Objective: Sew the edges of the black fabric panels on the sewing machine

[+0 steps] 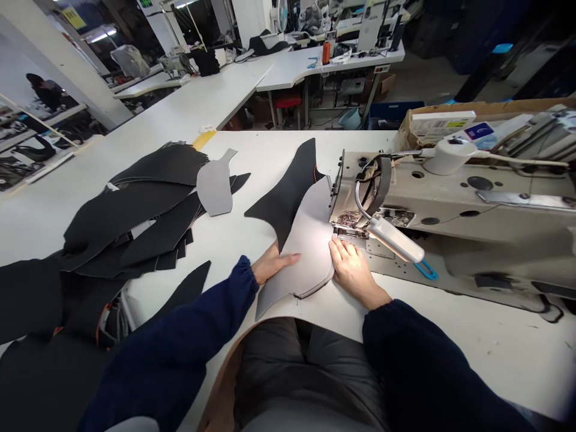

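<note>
A light grey fabric panel [310,240] lies in front of me with its right edge at the needle area of a sewing machine [360,222]. Beneath it and beyond it spreads a black fabric panel [288,192]. My left hand [272,264] grips the grey panel's left side, thumb on top and the other fingers hidden underneath. My right hand [355,270] lies flat with fingers stretched out, its fingertips at the panel's right edge just before the presser foot. The machine's lamp [396,240] lights this spot.
Stacked black fabric pieces [130,210] cover the left of the white table [243,141]. A smaller grey piece [216,186] rests by them. Behind the machine stands a cardboard box [407,129] with small boxes inside. Further worktables [288,72] stand beyond.
</note>
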Demonstrator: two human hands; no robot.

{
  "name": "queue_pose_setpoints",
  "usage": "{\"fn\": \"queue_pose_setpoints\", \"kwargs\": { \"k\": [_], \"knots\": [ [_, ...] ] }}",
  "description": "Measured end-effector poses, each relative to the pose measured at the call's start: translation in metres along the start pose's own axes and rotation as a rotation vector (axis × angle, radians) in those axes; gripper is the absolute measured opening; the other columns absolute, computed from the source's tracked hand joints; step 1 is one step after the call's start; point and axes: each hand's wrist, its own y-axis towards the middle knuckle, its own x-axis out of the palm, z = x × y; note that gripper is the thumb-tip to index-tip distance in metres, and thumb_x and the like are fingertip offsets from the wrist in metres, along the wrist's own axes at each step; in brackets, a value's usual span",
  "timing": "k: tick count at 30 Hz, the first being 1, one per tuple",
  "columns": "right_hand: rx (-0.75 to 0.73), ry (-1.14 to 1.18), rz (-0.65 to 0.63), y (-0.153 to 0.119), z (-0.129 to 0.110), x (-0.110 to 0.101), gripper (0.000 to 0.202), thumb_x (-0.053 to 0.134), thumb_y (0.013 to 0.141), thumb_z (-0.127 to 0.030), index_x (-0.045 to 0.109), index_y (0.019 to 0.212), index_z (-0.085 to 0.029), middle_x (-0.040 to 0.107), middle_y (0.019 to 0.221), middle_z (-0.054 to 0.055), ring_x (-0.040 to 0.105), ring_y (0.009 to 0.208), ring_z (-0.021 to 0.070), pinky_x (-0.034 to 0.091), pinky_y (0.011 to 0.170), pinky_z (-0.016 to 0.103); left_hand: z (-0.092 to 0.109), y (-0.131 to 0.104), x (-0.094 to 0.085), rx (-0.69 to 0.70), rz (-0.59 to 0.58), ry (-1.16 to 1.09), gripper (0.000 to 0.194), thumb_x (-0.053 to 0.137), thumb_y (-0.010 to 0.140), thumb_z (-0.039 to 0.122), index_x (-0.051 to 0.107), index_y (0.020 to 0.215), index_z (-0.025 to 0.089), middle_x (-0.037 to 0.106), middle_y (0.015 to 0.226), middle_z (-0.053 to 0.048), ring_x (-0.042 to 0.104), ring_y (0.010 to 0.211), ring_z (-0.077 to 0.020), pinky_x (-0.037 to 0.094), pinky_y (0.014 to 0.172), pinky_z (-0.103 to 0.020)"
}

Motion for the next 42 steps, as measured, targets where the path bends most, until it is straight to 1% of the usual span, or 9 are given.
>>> {"fn": "queue_pose_setpoints", "kwargs": {
  "k": [4,9,13,17,21,25,29,36,42],
  "knots": [
    [-0.023,-0.095,-0.009,0.005,0.002,0.002,0.046,0.045,0.080,-0.007,0.054,0.125,0.003,0.052,0.132,0.027,0.052,0.109,0.0342,0.041,0.088,0.047,0.016,0.022,0.006,-0.040,0.063,0.076,0.058,0.068,0.067,0.026,0.051,0.121,0.014,0.064,0.108,-0.009,0.060,0.097,-0.0253,0.048,0.086,-0.038],
    [-0.032,-0.170,0.016,0.007,-0.003,0.004,0.039,0.043,0.084,-0.007,0.059,0.118,0.004,0.057,0.124,0.029,0.054,0.104,0.0340,0.040,0.090,0.050,0.030,0.029,-0.004,-0.027,-0.006,0.107,0.057,0.066,0.062,0.022,0.053,0.118,0.013,0.065,0.102,-0.007,0.059,0.095,-0.0254,0.047,0.082,-0.036],
    [-0.028,-0.182,0.022,0.008,-0.005,0.005,0.038,0.043,0.085,-0.006,0.059,0.118,0.003,0.057,0.124,0.029,0.054,0.106,0.0341,0.040,0.092,0.052,0.028,0.031,-0.008,-0.023,-0.028,0.106,0.059,0.066,0.063,0.022,0.053,0.120,0.012,0.065,0.106,-0.008,0.059,0.096,-0.0260,0.047,0.083,-0.036],
    [-0.018,-0.133,0.018,0.008,-0.004,0.005,0.038,0.044,0.085,-0.005,0.058,0.120,0.003,0.056,0.126,0.029,0.054,0.108,0.0334,0.040,0.095,0.052,0.024,0.029,-0.010,0.015,-0.042,0.133,0.061,0.066,0.067,0.023,0.051,0.125,0.012,0.063,0.116,-0.010,0.057,0.106,-0.0272,0.044,0.092,-0.038],
    [-0.037,-0.203,0.020,0.009,-0.007,0.001,0.036,0.046,0.085,-0.006,0.059,0.116,0.004,0.056,0.125,0.030,0.055,0.108,0.0347,0.040,0.096,0.053,0.022,0.026,-0.012,0.034,-0.051,0.148,0.061,0.067,0.068,0.025,0.052,0.126,0.012,0.062,0.120,-0.010,0.055,0.111,-0.0282,0.042,0.097,-0.040],
    [-0.063,-0.280,0.043,0.006,-0.018,-0.001,0.033,0.045,0.084,-0.007,0.062,0.111,0.002,0.060,0.121,0.026,0.054,0.112,0.0387,0.040,0.097,0.057,0.019,0.025,-0.018,-0.033,-0.062,0.153,0.060,0.068,0.067,0.025,0.054,0.124,0.013,0.065,0.113,-0.010,0.058,0.106,-0.0280,0.044,0.095,-0.041],
    [-0.167,-0.270,0.057,-0.001,-0.028,0.002,0.035,0.046,0.082,-0.005,0.060,0.112,0.005,0.060,0.119,0.028,0.056,0.112,0.0396,0.046,0.094,0.053,0.016,0.025,-0.022,-0.124,-0.067,0.184,0.056,0.067,0.066,0.024,0.057,0.119,0.011,0.067,0.107,-0.009,0.060,0.101,-0.0270,0.045,0.093,-0.041],
    [-0.146,-0.212,0.030,-0.002,-0.027,0.005,0.037,0.044,0.082,-0.003,0.056,0.116,0.007,0.055,0.124,0.033,0.055,0.115,0.0378,0.045,0.097,0.053,0.015,0.024,-0.017,-0.020,-0.076,0.339,0.052,0.060,0.072,0.024,0.056,0.122,0.012,0.064,0.116,-0.009,0.057,0.109,-0.0268,0.042,0.100,-0.040],
    [-0.213,-0.209,0.027,-0.014,-0.046,-0.010,0.039,0.043,0.079,-0.002,0.056,0.114,0.008,0.058,0.119,0.033,0.057,0.113,0.0376,0.047,0.095,0.051,0.014,0.020,-0.013,0.010,-0.084,0.443,0.032,0.061,0.076,0.029,0.063,0.102,0.012,0.067,0.103,-0.009,0.058,0.104,-0.0267,0.044,0.096,-0.038]
  ]
}}
